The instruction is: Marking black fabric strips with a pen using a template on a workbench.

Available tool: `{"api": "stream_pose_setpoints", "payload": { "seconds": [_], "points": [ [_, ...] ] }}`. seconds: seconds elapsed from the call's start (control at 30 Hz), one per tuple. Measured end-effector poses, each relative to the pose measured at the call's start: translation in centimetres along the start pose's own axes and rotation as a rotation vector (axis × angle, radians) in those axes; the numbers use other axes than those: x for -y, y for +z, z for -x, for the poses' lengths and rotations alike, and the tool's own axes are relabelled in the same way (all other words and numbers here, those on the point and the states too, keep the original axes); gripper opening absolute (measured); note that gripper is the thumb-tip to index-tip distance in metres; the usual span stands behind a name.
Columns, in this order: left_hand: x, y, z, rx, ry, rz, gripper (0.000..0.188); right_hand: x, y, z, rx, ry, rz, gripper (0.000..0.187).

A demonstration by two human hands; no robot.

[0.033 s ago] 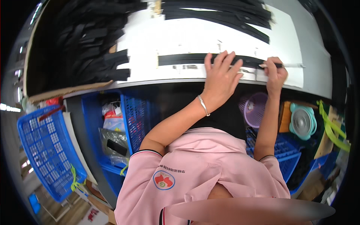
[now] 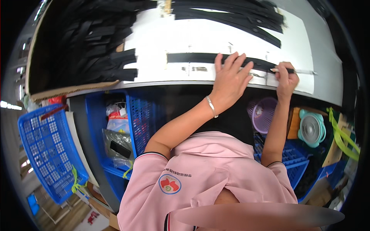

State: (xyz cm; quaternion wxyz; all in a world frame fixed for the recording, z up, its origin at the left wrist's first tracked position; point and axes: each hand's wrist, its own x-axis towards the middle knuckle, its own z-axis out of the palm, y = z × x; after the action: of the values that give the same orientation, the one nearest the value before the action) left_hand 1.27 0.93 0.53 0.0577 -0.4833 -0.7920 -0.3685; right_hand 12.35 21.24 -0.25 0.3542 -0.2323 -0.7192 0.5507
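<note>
A long black fabric strip [image 2: 192, 57] lies across a white sheet [image 2: 154, 42] on the table. My left hand [image 2: 231, 79] rests on it with fingers spread and flat, wearing a bracelet at the wrist. To its right, my right hand [image 2: 287, 79] is closed around a pen [image 2: 307, 72] with a clear barrel and a black grip. Its tip points left and sits at the strip's right part; whether it touches cannot be made out. Dark marks show on the sheet beside the strip.
A cardboard box of black strips [image 2: 84, 42] stands at the left, some ends overhanging its edge. More black strips [image 2: 239, 19] lie farther back. Below the table edge are blue baskets [image 2: 50, 150], a purple basket [image 2: 263, 115] and a turquoise fan [image 2: 311, 128].
The whole view has shifted slightly, with table and hands appearing a little farther right and lower. Both hands keep nearly the same places on the strip.
</note>
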Motion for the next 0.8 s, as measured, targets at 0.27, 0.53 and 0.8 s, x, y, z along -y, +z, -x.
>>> {"api": "stream_pose_setpoints", "payload": {
  "seconds": [0.27, 0.53, 0.8],
  "points": [
    [3.6, -0.1, -4.9, 0.060, 0.042, -0.013, 0.036, -0.4, 1.1, -0.5, -0.100, -0.014, -0.053, 0.014],
    [10.7, -11.2, 3.7, -0.044, -0.202, -0.287, 0.046, 2.4, 3.3, -0.6, 0.103, -0.020, 0.009, 0.019],
    [20.7, -19.5, 6.4, -0.199, -0.426, -0.619, 0.028, 2.1, 4.5, -1.5, 0.114, -0.490, 0.812, 0.031]
  ]
}}
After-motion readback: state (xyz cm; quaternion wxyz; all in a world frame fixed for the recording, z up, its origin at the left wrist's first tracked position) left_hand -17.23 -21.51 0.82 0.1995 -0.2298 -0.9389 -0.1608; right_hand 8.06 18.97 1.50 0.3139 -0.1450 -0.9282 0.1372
